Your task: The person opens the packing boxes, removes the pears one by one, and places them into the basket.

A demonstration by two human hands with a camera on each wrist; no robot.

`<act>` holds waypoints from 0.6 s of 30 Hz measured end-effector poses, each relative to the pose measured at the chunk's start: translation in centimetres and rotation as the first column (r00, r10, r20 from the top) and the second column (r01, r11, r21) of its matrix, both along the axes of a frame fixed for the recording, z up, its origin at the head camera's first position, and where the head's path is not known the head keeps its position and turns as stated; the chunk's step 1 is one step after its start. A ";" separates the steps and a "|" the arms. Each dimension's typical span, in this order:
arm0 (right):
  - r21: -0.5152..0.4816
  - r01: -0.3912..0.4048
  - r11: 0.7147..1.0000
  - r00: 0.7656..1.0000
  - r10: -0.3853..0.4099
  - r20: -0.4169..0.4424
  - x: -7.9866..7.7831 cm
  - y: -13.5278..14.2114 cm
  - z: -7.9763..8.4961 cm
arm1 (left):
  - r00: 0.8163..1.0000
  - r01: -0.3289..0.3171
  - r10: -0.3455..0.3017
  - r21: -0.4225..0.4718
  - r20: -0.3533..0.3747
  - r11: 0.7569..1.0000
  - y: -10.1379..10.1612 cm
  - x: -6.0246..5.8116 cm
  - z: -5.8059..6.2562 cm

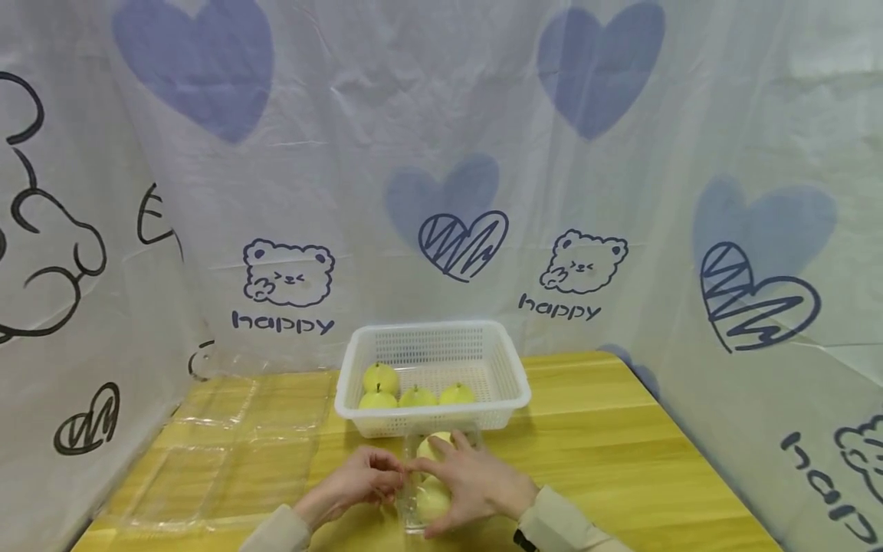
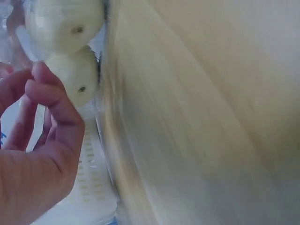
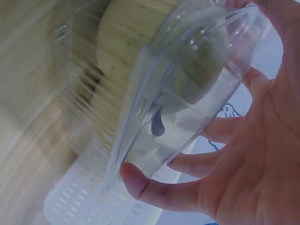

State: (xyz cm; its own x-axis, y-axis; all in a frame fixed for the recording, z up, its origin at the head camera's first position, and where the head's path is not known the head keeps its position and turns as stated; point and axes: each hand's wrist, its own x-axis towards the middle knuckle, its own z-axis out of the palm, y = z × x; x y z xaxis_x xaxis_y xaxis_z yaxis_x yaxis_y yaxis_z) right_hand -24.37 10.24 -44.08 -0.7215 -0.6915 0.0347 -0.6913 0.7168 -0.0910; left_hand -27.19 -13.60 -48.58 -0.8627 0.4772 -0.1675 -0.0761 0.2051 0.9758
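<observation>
A clear plastic clamshell box (image 1: 408, 515) holds two round pale yellow pears (image 1: 432, 500), one behind the other, on the table in front of me. My right hand (image 1: 476, 477) spans the top of the box and grips it, fingers spread over the lid and fingertips at its edges. In the right wrist view, the clear lid (image 3: 187, 112) stands close under the palm, with a pear (image 3: 140, 42) behind it. My left hand (image 1: 362, 481) is at the box's left edge, thumb and forefinger pinching there. The left wrist view shows those fingertips (image 2: 44, 77) meeting beside the pears (image 2: 65, 28).
Just behind the box stands a white perforated plastic basket (image 1: 513, 383) with several yellow pears (image 1: 417, 396) along its front and left. Several clear, apparently empty plastic boxes (image 1: 179, 483) lie on the left of the wood-grain table (image 1: 607, 445). A printed white curtain (image 1: 386, 100) surrounds the table.
</observation>
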 end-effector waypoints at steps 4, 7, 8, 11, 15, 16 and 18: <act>0.001 0.003 1.000 1.000 -0.003 -0.010 0.0 -0.1 -0.3 | 0.993 -0.084 0.083 -0.012 -0.081 0.996 0.4 -0.7 -0.1; 0.009 -0.007 1.000 1.000 0.007 -0.025 0.0 -0.2 -0.3 | 0.985 -0.121 0.120 -0.003 -0.120 0.993 0.7 -1.2 0.0; 0.014 -0.012 1.000 0.999 0.013 -0.030 0.1 -0.2 -0.3 | 0.983 -0.131 0.130 0.004 -0.128 0.991 0.7 -1.3 0.1; 0.021 -0.026 0.999 0.999 0.026 -0.035 0.2 -0.4 -0.3 | 0.976 -0.157 0.156 0.007 -0.152 0.988 0.8 -1.6 0.2; 0.026 -0.049 0.998 0.998 0.050 -0.045 0.3 -0.5 -0.2 | 0.974 -0.152 0.148 -0.015 -0.170 0.988 0.8 -2.1 0.3; 0.026 -0.054 0.998 0.997 0.055 -0.046 0.3 -0.5 -0.2 | 0.976 -0.147 0.142 -0.021 -0.163 0.989 0.8 -2.2 0.3; 0.024 -0.059 0.998 0.997 0.060 -0.042 0.3 -0.5 -0.2 | 0.982 -0.140 0.136 -0.022 -0.134 0.990 0.8 -2.4 0.4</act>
State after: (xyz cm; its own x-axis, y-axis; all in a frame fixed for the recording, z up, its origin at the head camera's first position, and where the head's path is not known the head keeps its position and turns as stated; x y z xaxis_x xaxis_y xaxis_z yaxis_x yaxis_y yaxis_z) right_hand -24.10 9.70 -44.30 -0.6769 -0.7345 0.0482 -0.7360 0.6755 -0.0446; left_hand -29.56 -12.78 -48.21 -0.9354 0.3484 -0.0607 0.0233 0.2318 0.9725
